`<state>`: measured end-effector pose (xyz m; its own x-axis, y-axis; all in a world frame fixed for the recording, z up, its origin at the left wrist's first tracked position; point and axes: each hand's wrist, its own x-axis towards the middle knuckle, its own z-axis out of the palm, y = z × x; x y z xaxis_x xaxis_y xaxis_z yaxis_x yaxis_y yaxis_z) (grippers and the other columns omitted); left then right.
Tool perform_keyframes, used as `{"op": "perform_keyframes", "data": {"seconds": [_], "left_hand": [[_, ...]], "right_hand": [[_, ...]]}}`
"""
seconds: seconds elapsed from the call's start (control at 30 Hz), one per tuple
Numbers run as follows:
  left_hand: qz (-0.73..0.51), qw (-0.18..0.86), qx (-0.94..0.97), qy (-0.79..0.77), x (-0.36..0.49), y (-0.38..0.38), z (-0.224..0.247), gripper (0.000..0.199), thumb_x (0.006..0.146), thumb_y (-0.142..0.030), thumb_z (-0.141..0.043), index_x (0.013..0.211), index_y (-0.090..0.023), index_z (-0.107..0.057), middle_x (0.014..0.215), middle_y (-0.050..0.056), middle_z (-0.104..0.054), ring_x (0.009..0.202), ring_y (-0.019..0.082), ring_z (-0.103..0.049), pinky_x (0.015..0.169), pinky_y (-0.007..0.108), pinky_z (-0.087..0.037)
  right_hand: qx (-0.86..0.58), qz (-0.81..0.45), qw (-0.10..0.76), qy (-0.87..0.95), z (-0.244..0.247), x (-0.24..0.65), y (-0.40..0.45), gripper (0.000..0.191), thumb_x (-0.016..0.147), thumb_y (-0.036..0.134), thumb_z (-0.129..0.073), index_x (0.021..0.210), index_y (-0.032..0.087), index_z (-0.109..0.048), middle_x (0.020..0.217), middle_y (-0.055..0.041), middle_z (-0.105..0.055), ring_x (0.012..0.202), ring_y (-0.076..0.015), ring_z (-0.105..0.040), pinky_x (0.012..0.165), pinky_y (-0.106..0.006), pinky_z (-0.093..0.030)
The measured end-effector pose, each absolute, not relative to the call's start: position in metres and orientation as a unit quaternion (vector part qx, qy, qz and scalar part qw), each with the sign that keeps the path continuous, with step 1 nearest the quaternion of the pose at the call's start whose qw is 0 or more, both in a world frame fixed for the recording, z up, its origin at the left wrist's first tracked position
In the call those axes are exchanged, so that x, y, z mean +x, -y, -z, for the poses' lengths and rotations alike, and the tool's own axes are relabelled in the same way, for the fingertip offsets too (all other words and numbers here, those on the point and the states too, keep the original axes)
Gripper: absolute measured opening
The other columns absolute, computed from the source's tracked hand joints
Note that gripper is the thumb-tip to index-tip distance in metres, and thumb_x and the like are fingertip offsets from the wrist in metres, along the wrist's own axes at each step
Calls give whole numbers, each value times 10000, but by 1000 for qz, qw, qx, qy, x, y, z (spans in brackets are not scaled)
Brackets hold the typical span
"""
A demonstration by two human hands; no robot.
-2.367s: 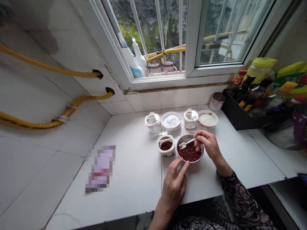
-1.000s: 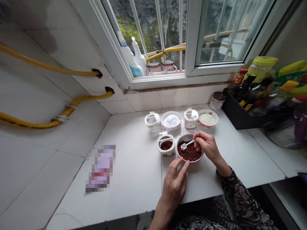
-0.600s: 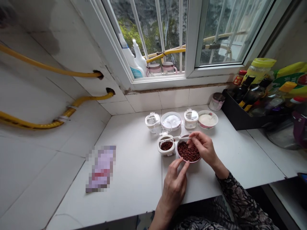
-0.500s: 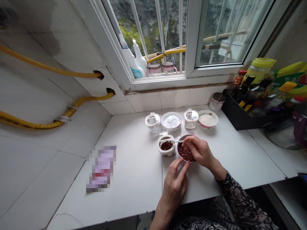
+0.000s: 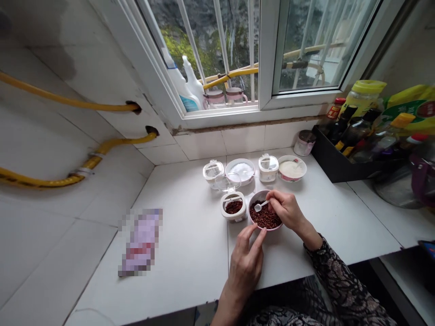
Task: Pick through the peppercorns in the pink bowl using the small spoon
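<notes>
My right hand (image 5: 287,210) is closed in a pinch on the handle of a small white spoon (image 5: 258,207). The spoon's scoop is over the reddish-brown peppercorn-like grains in a pink-rimmed bowl (image 5: 253,194). At the bowl's near rim, my left hand (image 5: 246,258) has its fingers apart, two fingertips touching the edge. Just left of the bowl stands a white seasoning jar (image 5: 234,214), its clear lid raised, with similar grains inside.
Behind are two lidded seasoning jars (image 5: 213,173), a bowl of white crystals (image 5: 240,171) and a bowl of pale powder (image 5: 292,169). A black bottle box (image 5: 333,167) stands right. A blurred purple packet (image 5: 141,242) lies left. The white counter (image 5: 190,253) meets a tiled wall.
My right hand has drawn the spoon rightward from over the jar's opening to over the bowl. My left hand stays at the bowl's rim. The view has shifted slightly.
</notes>
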<state>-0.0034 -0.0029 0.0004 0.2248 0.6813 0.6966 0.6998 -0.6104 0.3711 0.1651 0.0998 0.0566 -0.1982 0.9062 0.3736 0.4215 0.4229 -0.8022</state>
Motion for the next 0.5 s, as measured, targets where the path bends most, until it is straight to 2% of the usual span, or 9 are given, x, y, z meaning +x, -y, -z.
{"op": "perform_keyframes", "data": {"seconds": [0.27,0.5], "left_hand": [[442,12,-782,438,-4,2,-1,551,889,47,-452,1382,-186,-536,1278,139,-551,1233,225,-549,1006,371,-540],[443,11,-779,444,-3,3,-1,586,901,25,-444,1425,-229,-500,1275,130,-569,1221,230,-570,982,382,-556]], "right_hand": [[-466,-421,439,642,-60,163,-98,134,797,223,-473,743,203,-593,528,35,-594,431,-121,-531,459,-228,-440],[-466,-439,488,593,-62,165,-100,134,776,262,-527,741,181,-627,508,31,-611,408,-109,-544,432,-211,-447]]}}
